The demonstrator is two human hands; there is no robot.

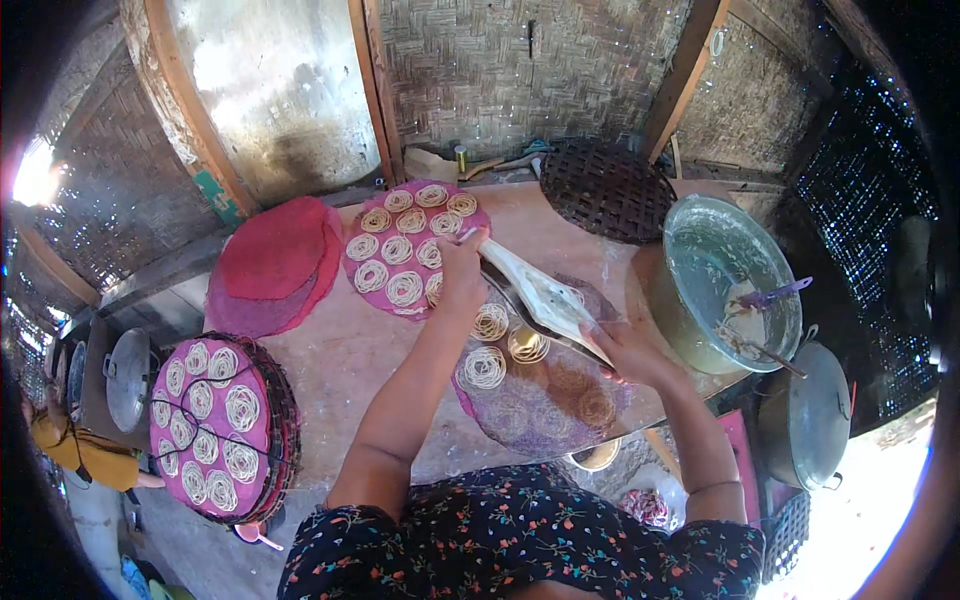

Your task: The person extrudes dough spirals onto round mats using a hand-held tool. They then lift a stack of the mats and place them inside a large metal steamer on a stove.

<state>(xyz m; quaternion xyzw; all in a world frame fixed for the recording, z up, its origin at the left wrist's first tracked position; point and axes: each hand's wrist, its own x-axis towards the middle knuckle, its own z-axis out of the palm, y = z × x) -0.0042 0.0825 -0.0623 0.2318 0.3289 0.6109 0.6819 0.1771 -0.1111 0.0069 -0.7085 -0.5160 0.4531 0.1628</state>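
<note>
- The step in hand appears to be pressing strands into round nests [485, 367] on the near mat [478, 402].
- The left hand [463, 265] has its grip clamped on the press [540, 290] at its 10 o'clock end; the right hand [630, 352] is closed round the 4 o'clock end, some fingers hidden beneath.
- The next move seems to call for an even squeeze and a small circling motion, clear of the finished rings.
- The press slants in the air above the near mat; its pale top is smeared white, its lower edge dark. A brassy part [524, 338] shows below, over one nest.
- At 3 o'clock from it, on the worktop [340, 370], stands the bowl [683, 245]; near 9 o'clock lies the nest-covered far mat [380, 303].
</note>
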